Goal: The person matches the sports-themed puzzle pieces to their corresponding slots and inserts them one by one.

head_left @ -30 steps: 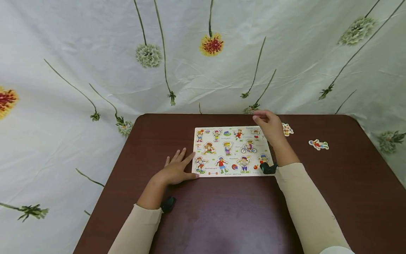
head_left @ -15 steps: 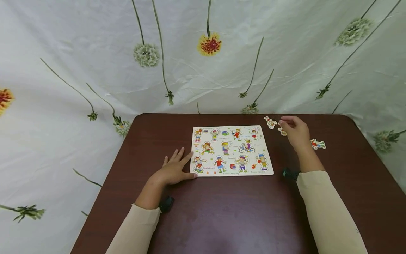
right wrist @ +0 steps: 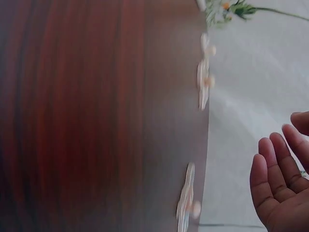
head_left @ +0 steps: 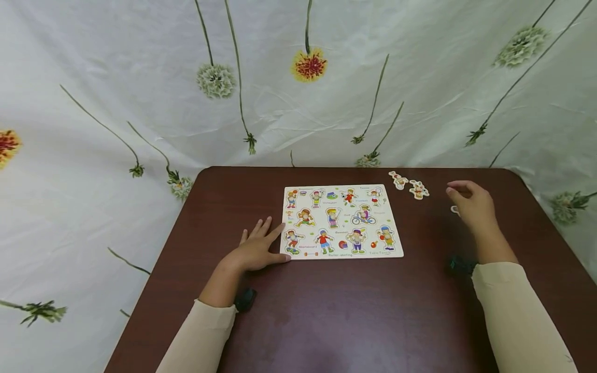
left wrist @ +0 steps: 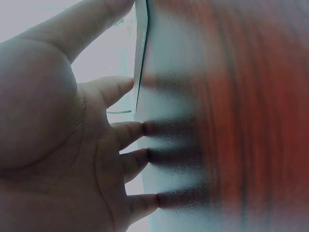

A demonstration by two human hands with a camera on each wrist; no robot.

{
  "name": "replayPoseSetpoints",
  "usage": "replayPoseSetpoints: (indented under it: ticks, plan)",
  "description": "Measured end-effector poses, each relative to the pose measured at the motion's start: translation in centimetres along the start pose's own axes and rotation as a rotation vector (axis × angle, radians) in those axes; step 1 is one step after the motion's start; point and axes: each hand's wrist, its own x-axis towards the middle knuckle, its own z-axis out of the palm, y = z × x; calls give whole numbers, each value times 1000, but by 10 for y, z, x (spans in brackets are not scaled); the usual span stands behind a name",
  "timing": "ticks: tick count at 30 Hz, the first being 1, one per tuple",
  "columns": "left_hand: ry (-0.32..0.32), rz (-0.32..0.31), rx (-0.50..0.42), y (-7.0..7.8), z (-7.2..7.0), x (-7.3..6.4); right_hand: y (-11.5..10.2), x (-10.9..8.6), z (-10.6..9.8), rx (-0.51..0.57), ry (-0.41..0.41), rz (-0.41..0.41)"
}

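A white peg-puzzle board [head_left: 318,215] printed with sports figures lies flat on the table. My left hand [head_left: 255,253] rests at its left side, fingers spread, with thumb and index finger touching the edge; the left wrist view shows the fingertips [left wrist: 153,200] down on the tabletop. Over to the right, my right hand [head_left: 474,207] hovers with loosely bent fingers and holds nothing. Under it a puzzle piece [head_left: 454,210] is mostly hidden. Two more figure pieces, one [head_left: 399,180] beside the other [head_left: 419,190], lie behind the board's right corner. Small knobs stick up from the pieces [right wrist: 187,205] in the right wrist view.
The dark red-brown table [head_left: 336,316] has rounded far corners. Directly behind it hangs a pale cloth [head_left: 280,98] printed with flowers. A dark wrist device [head_left: 462,265] sits at the right wrist, and another [head_left: 245,299] at the left.
My right hand has moved from above the board's far right corner, past the two pieces, to the piece farthest right, uncovering those two. My left hand has stayed in place.
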Motion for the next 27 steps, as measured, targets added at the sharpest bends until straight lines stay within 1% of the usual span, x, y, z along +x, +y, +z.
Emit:
replayPoseSetpoints:
  ticks: [6,9,13,18,20,27]
  plan:
    - [1,-1,4,0,1,1,16,1,-15,-141,-31,-40]
    - [3,1,4,-1,1,1,25,2,-19,-218,-51,-80]
    - [5,2,1,-1,1,1,36,5,-24,-308,-91,-112]
    - [2,5,-11,-1,1,-1,45,8,-29,-361,-176,-93]
    - [-1,4,-15,0,1,-1,47,10,-30,-383,-202,-99]
    - [2,1,-11,0,1,0,46,15,-33,-433,-251,-125]
